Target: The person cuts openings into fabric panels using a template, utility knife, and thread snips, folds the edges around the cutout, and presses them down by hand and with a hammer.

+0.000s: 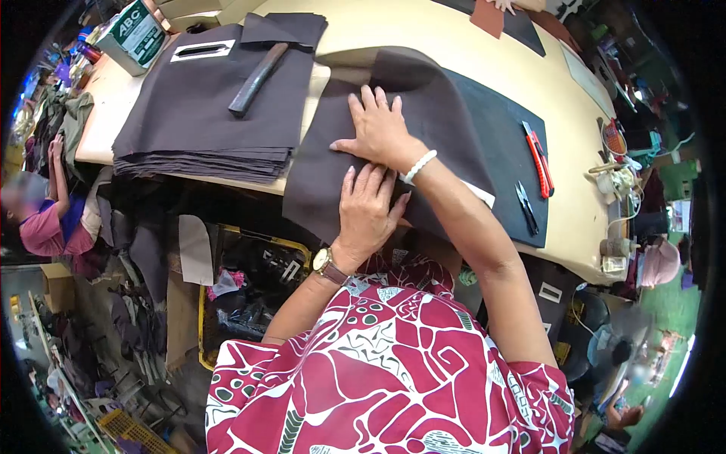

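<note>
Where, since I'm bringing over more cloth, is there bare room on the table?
The table is bare right of the mat, short of the edge clutter, and beyond the middle cloth. The mat has room between cloth and red cutter. Crowded: the left, with stack, hammer and tin.

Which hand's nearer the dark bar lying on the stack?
Right: the right hand lies spread on the dark sheet, rightward of the dark bar. The left hand is farther off, toward the sheet's near side.
</note>
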`<action>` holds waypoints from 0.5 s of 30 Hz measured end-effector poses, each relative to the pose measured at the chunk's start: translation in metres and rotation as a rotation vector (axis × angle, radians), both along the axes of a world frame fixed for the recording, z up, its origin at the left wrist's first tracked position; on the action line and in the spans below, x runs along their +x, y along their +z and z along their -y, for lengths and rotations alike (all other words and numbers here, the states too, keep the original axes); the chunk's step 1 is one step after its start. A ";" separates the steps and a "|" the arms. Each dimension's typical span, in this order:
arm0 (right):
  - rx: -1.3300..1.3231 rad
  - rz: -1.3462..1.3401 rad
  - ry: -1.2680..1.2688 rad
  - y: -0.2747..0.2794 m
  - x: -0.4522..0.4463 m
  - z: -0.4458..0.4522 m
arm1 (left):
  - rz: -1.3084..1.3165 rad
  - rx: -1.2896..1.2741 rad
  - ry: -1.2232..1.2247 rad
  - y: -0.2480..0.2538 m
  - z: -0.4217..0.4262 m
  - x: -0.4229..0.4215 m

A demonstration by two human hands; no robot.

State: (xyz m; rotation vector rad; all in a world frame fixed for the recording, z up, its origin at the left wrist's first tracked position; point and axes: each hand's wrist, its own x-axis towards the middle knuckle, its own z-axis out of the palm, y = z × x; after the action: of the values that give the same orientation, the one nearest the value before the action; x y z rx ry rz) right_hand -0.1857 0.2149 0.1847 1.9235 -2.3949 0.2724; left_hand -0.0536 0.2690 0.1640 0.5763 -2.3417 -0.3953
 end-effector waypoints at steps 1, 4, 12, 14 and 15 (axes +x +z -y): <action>0.035 0.017 0.014 0.001 0.005 -0.001 | -0.002 0.004 -0.004 0.000 0.001 0.000; 0.086 0.067 0.027 0.013 0.013 -0.002 | -0.015 -0.001 -0.020 -0.001 0.002 0.001; -0.094 -0.022 0.003 0.012 0.009 0.019 | -0.023 0.042 0.004 0.001 0.004 0.003; -0.392 0.225 0.021 0.031 -0.009 0.026 | -0.071 0.062 0.051 0.012 0.006 0.001; -0.421 0.319 -0.055 0.060 -0.011 0.022 | -0.068 0.045 0.096 0.018 0.007 -0.002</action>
State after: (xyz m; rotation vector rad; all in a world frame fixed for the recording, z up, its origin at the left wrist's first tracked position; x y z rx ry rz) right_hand -0.1970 0.1932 0.2445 1.7202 -2.3080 1.0565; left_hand -0.0558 0.2618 0.1818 0.6831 -2.2356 -0.4178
